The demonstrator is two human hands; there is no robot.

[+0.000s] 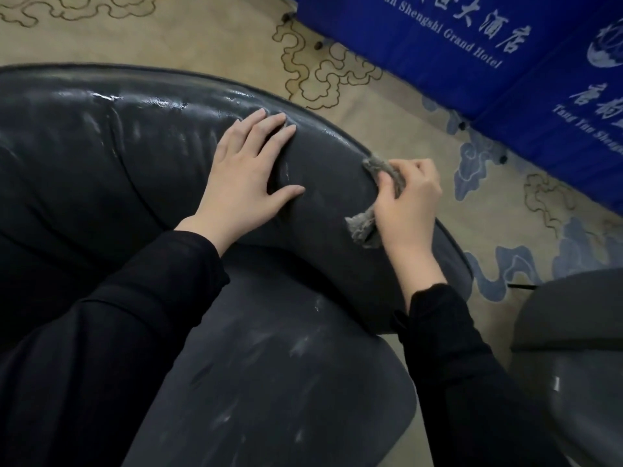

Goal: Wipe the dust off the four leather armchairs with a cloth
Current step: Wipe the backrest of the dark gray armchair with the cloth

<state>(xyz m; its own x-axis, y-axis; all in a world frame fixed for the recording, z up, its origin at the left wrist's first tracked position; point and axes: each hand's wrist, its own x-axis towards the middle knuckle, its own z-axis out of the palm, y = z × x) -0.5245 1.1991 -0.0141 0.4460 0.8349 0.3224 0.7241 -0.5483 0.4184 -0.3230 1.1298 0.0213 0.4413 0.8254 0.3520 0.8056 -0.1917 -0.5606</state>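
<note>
A dark grey leather armchair (141, 153) fills the left and middle of the view, its curved back shiny at the top and its seat cushion streaked with pale dust. My left hand (246, 176) lies flat on the padded backrest, fingers spread and straight. My right hand (408, 207) grips a crumpled grey cloth (364, 224) and holds it against the right end of the backrest, near the rim. Part of the cloth is hidden under my palm. A second grey armchair (573, 332) shows partly at the lower right.
Beige carpet (421, 129) with cloud patterns in brown and blue lies behind and to the right of the chair. Blue fabric with white hotel lettering (455, 35) hangs down at the upper right. A narrow strip of floor separates the two chairs.
</note>
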